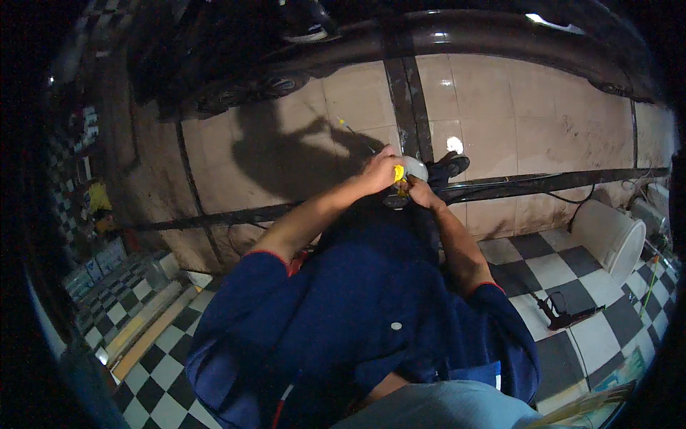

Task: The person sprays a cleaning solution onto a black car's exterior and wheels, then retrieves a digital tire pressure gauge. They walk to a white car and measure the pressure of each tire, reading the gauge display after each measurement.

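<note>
My hands meet at a pale grey, rounded object low in front of my knees. My left hand is curled at its left side, with a small bright yellow piece by the fingers. A thin rod with a yellow end sticks out beyond that hand, up and to the left; it appears to be gripped there. Fingers of my right hand close in on the near side of the grey object, beside more yellow material. What exactly the fingers pinch is partly hidden and blurred.
A dark car stands across the top. Beige floor tiles are crossed by black strips. My black shoe is right of my hands. A whitish bucket lies at right, near a dark hand tool. Planks lie at left.
</note>
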